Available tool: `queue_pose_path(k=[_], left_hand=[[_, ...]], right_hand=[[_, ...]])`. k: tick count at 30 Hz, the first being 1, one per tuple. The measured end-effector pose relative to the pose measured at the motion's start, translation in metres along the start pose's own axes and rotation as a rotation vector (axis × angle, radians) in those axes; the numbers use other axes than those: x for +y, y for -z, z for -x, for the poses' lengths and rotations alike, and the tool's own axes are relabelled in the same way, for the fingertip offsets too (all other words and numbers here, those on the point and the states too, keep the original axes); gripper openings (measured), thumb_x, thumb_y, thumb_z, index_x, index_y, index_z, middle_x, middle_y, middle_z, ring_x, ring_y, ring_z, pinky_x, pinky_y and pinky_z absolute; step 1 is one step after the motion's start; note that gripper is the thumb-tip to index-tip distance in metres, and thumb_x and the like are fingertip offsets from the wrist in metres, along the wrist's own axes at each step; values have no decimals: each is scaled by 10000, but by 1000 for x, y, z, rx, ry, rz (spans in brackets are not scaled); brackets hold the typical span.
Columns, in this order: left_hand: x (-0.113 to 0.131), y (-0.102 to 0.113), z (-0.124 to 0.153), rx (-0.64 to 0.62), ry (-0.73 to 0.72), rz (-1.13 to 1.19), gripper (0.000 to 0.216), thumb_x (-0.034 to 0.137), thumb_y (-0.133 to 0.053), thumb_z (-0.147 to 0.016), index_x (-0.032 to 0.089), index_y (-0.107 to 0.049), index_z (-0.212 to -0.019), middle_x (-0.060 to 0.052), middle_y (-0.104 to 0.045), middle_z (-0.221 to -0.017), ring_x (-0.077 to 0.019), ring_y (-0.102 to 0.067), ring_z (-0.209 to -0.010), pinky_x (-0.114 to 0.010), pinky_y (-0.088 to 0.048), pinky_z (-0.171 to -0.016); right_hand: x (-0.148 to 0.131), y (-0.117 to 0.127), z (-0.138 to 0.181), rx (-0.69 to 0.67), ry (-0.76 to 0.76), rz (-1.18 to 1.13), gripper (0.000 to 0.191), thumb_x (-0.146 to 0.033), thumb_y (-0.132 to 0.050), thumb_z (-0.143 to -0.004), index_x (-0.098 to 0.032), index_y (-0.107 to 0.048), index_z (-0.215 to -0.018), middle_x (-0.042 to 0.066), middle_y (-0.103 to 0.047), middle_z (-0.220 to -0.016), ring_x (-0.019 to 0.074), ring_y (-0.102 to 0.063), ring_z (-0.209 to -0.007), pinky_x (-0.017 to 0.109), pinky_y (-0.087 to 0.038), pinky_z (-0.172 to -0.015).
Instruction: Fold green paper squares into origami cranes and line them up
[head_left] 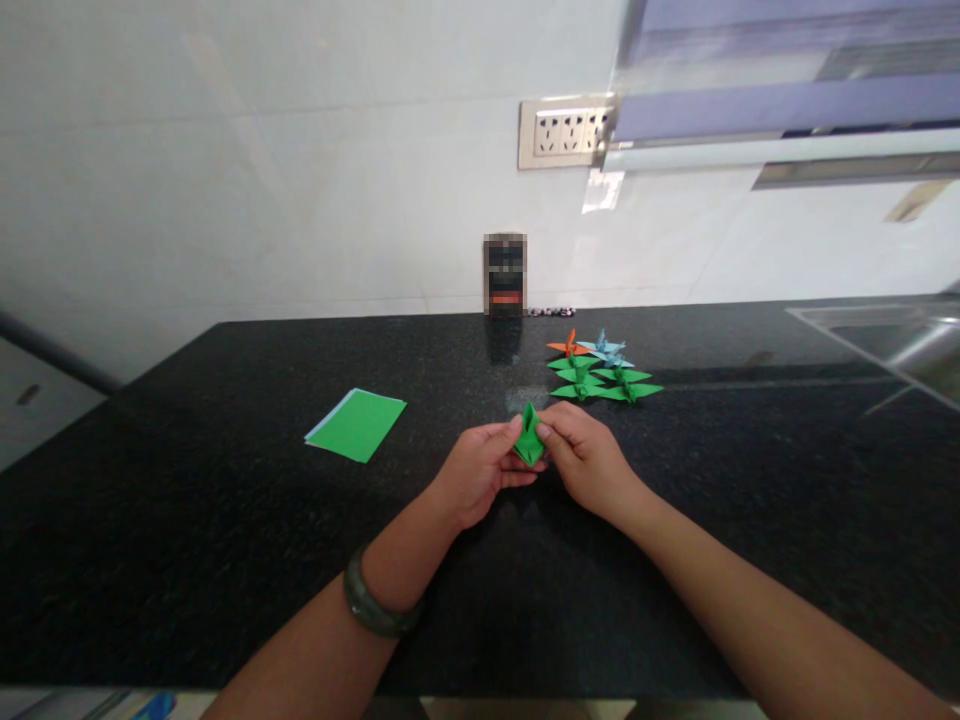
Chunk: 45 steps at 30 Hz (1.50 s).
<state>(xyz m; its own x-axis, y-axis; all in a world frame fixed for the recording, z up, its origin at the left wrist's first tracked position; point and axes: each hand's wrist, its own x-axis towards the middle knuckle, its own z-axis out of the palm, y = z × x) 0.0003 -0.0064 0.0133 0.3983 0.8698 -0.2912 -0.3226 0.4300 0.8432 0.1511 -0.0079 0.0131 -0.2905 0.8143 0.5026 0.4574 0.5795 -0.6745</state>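
Observation:
A small, partly folded piece of green paper (529, 440) is pinched between both my hands above the black countertop (225, 520). My left hand (480, 470) grips its left side with thumb and fingers closed. From the right, my right hand (585, 455) pinches the other side. A dark bangle sits on my left wrist.
A stack of square paper sheets with a green one on top (356, 424) lies to the left. Several folded paper cranes (600, 375), green, orange and blue, sit behind my hands. A dark small object (505, 275) stands by the wall. A sink (892, 340) is at the far right.

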Motion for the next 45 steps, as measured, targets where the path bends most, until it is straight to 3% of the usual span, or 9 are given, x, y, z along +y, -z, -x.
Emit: queue_pose_path(k=[6,12,21,26,32,35,39,45], left_hand=[[-2,2,-1,20,-1,-28,292,406,-639,-728,125,-644,-809,-29,-647,-661,-109,-626,-593,-205,-502,-546],[-6,2,-2,85,-110,-248,368,477,-636,-688,113,-645,-742,-30,-634,-642,-117,-604,-577,-233,-493,-559],[-9,5,-4,134,-279,-530,302,400,-536,-759,123,-637,-693,-5,-567,-576,-115,-536,-543,-243,-473,-554],[-10,6,-4,207,-346,-710,296,378,-505,-779,130,-654,-719,-24,-605,-606,-129,-546,-545,-248,-462,-545],[-9,1,-3,223,-334,-586,198,279,-610,-700,130,-673,-813,-51,-679,-728,-157,-602,-645,-240,-457,-574],[-9,1,-3,239,-329,-546,179,281,-636,-677,132,-673,-769,-46,-681,-702,-156,-603,-621,-234,-441,-552],[-10,2,-4,251,-340,-575,194,307,-646,-667,129,-669,-740,-44,-672,-658,-150,-592,-579,-238,-436,-545],[-12,5,-5,242,-385,-651,174,267,-627,-677,131,-656,-780,-35,-655,-650,-134,-571,-563,-230,-428,-537]], right_hand=[[-1,0,0,-12,-14,3,232,-150,-435,-866,-178,-654,-937,41,-561,-767,144,-538,-731,267,-442,-678],[0,-2,1,-17,-22,58,233,-156,-431,-869,-165,-651,-944,50,-574,-772,149,-543,-740,268,-440,-682],[0,-2,1,-14,-78,151,190,-172,-478,-839,-180,-661,-885,37,-575,-744,145,-545,-704,259,-434,-651],[-1,-3,1,-3,-117,164,162,-185,-504,-821,-177,-663,-788,34,-596,-730,142,-558,-696,258,-430,-652],[-1,-3,1,28,-127,93,158,-168,-513,-804,-176,-652,-730,27,-597,-700,134,-557,-677,259,-433,-635],[-2,-3,0,43,-132,67,119,-172,-541,-783,-183,-647,-730,17,-583,-687,130,-545,-659,254,-433,-612],[-2,-3,-1,57,-126,54,65,-187,-601,-747,-180,-650,-789,16,-569,-698,130,-529,-651,249,-425,-593],[0,-2,-2,46,-151,-15,111,-204,-564,-783,-168,-647,-719,32,-601,-702,142,-546,-672,267,-427,-629]])
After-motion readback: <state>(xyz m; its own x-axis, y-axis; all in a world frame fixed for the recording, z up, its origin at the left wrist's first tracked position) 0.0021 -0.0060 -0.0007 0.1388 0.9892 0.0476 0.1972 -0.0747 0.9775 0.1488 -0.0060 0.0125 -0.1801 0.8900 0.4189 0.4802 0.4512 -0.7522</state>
